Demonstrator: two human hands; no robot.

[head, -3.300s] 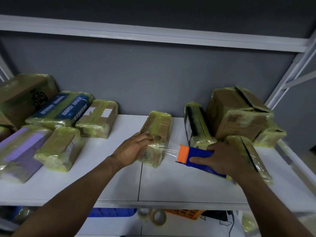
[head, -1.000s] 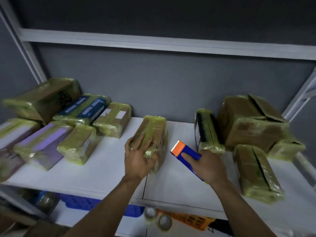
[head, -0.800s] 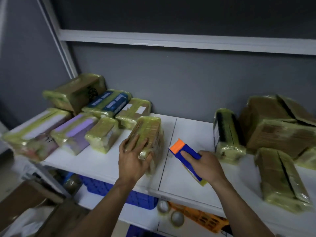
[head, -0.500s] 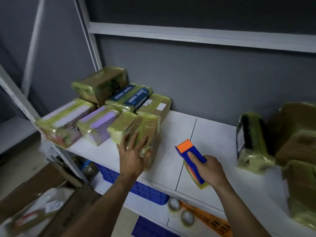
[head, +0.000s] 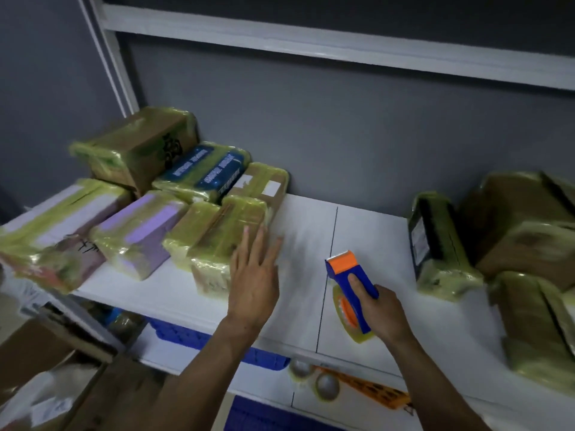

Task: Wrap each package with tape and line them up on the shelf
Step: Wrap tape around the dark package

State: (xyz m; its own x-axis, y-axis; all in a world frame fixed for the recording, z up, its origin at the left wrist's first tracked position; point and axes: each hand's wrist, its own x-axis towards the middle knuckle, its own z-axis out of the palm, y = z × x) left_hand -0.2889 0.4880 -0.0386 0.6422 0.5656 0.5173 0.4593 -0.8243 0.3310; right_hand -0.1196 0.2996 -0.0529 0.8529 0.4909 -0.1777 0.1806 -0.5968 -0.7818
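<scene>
Two bare hands were out over the white shelf. The left hand was flat, its fingers straight and spread and gripping nothing, the fingertips right at the near right edge of a package wrapped in yellowish tape; through the blur I could not tell whether they touched it. That package sat at the right end of the front row on the left part of the shelf, pressed against a smaller wrapped package, with a purple package next and a long pale package at the far left. Behind them stood a brown box, a blue package and a labelled brown package. The right hand was curled round a blue tape dispenser with an orange head, forefinger along its top, near the shelf's front edge, its roll of tape hanging beneath. Well apart to the right were a dark package standing on edge, a big brown carton and another wrapped package in front of it.
</scene>
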